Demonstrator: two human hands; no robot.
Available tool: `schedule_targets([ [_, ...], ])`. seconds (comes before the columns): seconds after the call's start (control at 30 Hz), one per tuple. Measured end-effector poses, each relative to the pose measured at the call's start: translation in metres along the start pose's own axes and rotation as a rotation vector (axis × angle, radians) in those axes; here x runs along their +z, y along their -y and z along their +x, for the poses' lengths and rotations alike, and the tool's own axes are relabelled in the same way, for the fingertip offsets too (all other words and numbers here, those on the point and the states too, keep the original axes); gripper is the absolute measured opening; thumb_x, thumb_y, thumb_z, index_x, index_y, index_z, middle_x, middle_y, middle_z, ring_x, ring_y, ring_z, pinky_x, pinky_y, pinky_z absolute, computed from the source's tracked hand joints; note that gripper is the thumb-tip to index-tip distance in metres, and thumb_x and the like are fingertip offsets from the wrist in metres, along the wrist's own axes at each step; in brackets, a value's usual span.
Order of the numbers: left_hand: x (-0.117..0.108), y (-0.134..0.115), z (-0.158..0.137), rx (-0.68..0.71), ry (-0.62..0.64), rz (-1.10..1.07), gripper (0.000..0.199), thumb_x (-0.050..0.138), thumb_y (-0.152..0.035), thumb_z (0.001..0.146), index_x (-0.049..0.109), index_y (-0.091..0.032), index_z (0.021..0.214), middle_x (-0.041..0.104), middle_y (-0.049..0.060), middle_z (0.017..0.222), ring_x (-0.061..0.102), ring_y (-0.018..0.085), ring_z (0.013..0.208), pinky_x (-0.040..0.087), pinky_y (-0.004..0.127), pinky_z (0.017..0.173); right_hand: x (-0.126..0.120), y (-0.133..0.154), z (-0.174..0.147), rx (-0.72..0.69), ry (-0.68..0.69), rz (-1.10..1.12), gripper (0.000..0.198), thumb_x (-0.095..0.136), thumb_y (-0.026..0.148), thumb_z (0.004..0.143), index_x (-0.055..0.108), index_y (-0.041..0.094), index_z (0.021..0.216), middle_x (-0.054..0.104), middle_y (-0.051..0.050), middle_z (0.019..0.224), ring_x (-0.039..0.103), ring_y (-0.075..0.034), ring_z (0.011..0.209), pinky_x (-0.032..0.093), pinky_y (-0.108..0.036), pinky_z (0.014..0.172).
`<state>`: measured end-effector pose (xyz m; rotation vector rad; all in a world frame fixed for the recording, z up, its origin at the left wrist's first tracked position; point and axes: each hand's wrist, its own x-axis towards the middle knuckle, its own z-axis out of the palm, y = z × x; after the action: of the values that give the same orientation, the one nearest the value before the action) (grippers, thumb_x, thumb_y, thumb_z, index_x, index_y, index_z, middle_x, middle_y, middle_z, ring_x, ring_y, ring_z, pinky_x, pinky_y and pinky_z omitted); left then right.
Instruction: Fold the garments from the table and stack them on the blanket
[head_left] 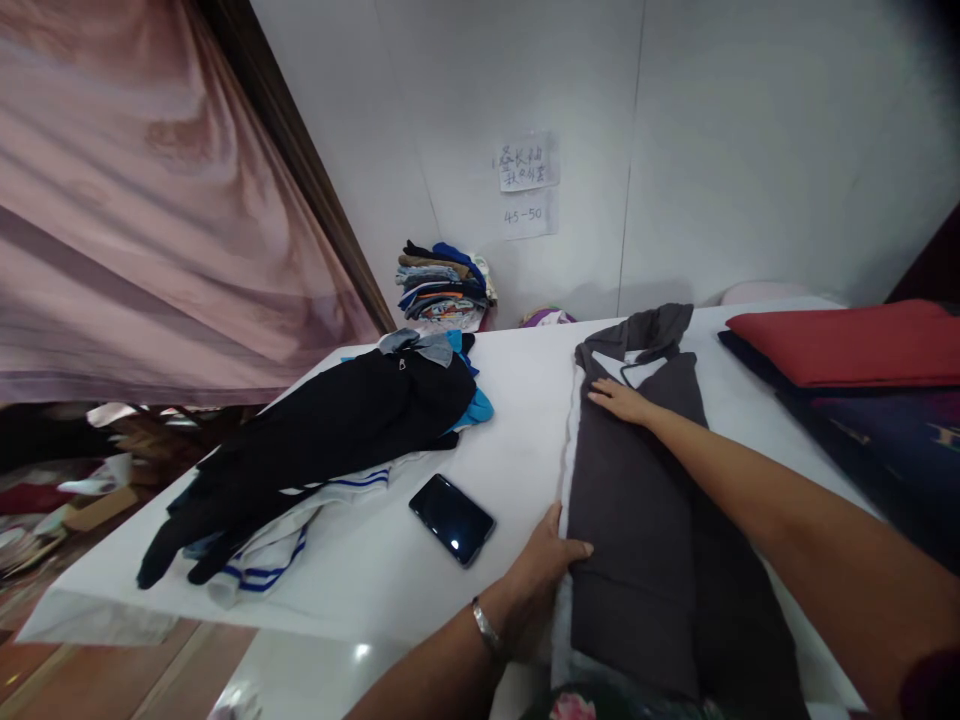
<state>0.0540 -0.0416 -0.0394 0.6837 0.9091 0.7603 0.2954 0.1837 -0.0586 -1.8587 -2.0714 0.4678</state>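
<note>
Dim, even indoor light, with wide-angle bending at the edges.

The glossy white table [517, 400] shows small glare spots at its near edge, and the black phone screen [452, 518] catches a glint. The pink curtain [150, 220] at far left is smeared; the corners darken.

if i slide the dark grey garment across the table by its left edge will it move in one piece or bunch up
Probably it bunches: the dark grey garment is soft cloth lying flat and folded lengthwise, so it looks floppy. Both the left hand and right hand press it flat, hinting it won't hold shape alone. The white table looks smooth, so it may slide somewhat.
</note>
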Motion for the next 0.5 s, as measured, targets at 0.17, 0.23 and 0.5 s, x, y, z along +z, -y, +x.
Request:
schedule_targets([
  [0.17,-0.001,-0.001,-0.012,0.029,0.084,-0.04,0.061,0.08,-0.017,0.06,0.06,-0.013,0.118,0.072,0.013,0.105,0.068,0.029,0.096,0.051,0.041,0.09,-0.048,-0.054,-0.032,0.234,-0.248,0.136,0.05,0.051,0.032,0.088,0.054,0.017,0.136,0.041,-0.011,0.15,0.032,-0.027,0.141,0.03,-0.039,0.113],
  [0.23,0.0,-0.002,-0.012,0.053,0.09,-0.003,0.061,0.079,-0.014,0.06,0.06,-0.013,0.118,0.071,0.013,0.107,0.067,0.028,0.097,0.051,0.04,0.091,-0.059,-0.076,-0.052,0.395,-0.299,0.212,0.06,0.056,0.03,0.085,0.047,0.01,0.14,0.048,-0.019,0.142,0.045,-0.032,0.13,0.042,-0.044,0.103],
  [0.5,0.002,-0.019,-0.007,-0.004,0.13,0.132,0.068,0.066,-0.004,0.053,0.059,-0.017,0.119,0.073,0.006,0.092,0.068,0.022,0.081,0.052,0.033,0.077,-0.056,-0.083,-0.084,0.642,-0.268,0.718,0.098,0.076,0.026,0.071,0.023,0.012,0.152,0.068,-0.017,0.106,0.067,-0.022,0.072,0.051,-0.029,0.052],
])
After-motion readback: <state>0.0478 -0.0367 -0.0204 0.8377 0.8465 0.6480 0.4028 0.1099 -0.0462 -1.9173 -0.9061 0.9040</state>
